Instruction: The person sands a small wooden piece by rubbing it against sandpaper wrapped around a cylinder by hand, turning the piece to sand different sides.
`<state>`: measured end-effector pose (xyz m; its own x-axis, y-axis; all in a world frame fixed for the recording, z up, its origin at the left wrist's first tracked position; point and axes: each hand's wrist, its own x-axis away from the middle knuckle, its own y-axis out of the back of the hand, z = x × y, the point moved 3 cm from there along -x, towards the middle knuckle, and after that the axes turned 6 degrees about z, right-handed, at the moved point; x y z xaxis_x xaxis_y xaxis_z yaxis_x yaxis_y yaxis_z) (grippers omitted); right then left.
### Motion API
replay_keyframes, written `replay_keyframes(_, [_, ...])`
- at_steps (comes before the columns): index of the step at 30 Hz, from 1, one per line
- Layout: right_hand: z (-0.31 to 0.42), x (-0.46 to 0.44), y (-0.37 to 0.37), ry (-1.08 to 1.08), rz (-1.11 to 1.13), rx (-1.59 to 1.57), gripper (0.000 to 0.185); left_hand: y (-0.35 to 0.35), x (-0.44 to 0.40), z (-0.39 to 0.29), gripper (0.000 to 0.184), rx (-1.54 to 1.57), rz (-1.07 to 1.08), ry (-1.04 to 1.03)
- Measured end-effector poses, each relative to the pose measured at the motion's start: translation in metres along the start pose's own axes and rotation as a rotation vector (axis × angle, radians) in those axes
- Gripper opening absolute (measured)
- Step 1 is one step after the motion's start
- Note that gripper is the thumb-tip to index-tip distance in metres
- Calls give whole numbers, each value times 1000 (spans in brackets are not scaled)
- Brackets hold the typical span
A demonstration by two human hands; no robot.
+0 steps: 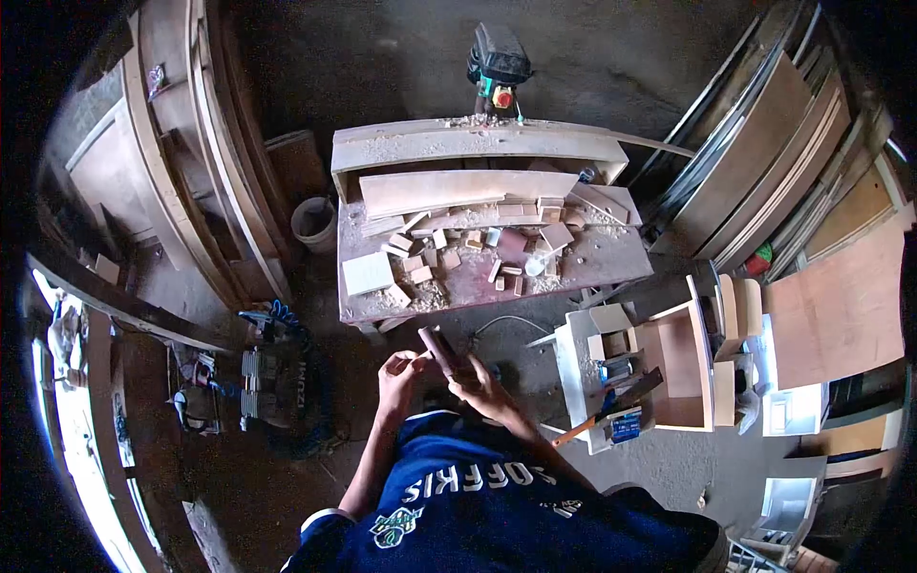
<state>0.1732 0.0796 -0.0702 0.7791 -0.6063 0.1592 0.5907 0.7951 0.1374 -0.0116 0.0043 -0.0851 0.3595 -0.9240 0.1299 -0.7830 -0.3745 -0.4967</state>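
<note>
My right hand (479, 387) is closed around the lower end of a dark brown bar-shaped piece (437, 349), held up in front of my chest. Its exact kind does not show. Close against its left side is my left hand (399, 374), thumb and fingers pinched together. Something small and pale seems to lie at those fingertips, too small to name. Beyond both hands stands a low worktable (444, 298), with small wooden blocks (420, 274), a pale square board (369, 274) and shavings scattered over it.
A power tool with a red button (501, 95) stands behind a long wooden box (478, 143). A bucket (313, 222) is left of the table. To the right are a cabinet (683, 368) and a handsaw (626, 396). Boards (764, 162) lean at the sides. A compressor (277, 382) sits left.
</note>
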Motion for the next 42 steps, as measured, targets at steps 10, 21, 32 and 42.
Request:
replay_keyframes(10, [42,10,-1,-101,53,-256,40,-12,-6,-6,13,54,-2,4])
replay_keyframes(21, [13,6,10,-50,51,-295,48,-16,-15,-1,17,77,-58,11])
replay_keyframes(32, [9,11,13,-34,-22,-225,47,-19,-21,11,15,1,36,70])
replay_keyframes(42, [24,12,8,-45,68,-323,41,-21,-17,0,15,78,-13,33])
